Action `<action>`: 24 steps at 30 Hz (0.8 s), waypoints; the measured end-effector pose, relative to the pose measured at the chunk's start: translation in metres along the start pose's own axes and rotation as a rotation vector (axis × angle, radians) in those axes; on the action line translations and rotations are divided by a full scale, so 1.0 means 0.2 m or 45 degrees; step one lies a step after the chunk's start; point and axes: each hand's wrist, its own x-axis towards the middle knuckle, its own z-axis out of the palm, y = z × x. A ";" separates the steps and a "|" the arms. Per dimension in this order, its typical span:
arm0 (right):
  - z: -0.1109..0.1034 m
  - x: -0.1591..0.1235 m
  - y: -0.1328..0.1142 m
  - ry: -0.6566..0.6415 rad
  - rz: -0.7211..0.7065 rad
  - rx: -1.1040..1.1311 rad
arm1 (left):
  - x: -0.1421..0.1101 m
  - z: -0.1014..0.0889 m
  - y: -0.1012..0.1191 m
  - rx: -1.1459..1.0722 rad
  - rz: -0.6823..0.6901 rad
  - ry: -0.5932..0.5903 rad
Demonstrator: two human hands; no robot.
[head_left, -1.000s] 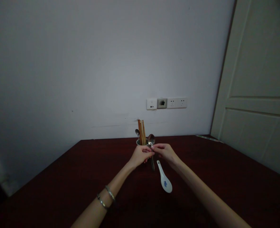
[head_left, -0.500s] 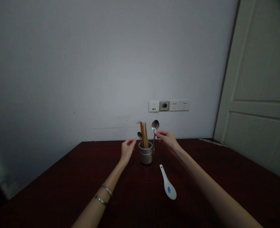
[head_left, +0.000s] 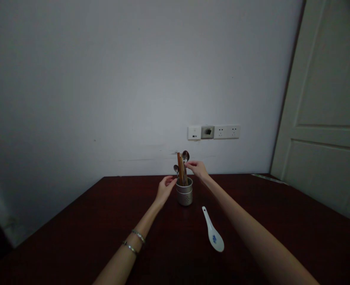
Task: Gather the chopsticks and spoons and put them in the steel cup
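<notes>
In the head view, I confirm that the right hand [head_left: 198,169] pinches the large metal spoon [head_left: 186,155] between thumb and fingertips, just below its bowl. The spoon's long axis stands near upright, bowl uppermost, above the mouth of the metal cup [head_left: 184,195] and beside the chopsticks [head_left: 180,170]. I cannot tell whether the handle's lower end is inside the rim. Referenced from the right hand, the cup lies below and to the left; referenced from the left hand [head_left: 164,190], it lies just to the right. I see the left fingers loosely curled and parted, nothing visible between them, near the small metal spoon [head_left: 176,168]; contact with the rim cannot be confirmed. The white spoon [head_left: 212,229] lies on the table [head_left: 103,213], nearer the camera, handle end toward the cup; the right arm is closer to it.
</notes>
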 end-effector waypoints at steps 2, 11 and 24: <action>0.02 0.00 0.05 -0.027 -0.005 0.010 | 0.00 0.00 0.00 0.000 -0.015 0.012; 0.05 -0.04 0.20 -0.113 0.007 -0.044 | -0.01 0.00 -0.03 -0.057 -0.041 -0.021; 0.04 -0.08 0.24 -0.146 0.035 -0.019 | 0.04 -0.07 0.02 0.155 0.254 0.221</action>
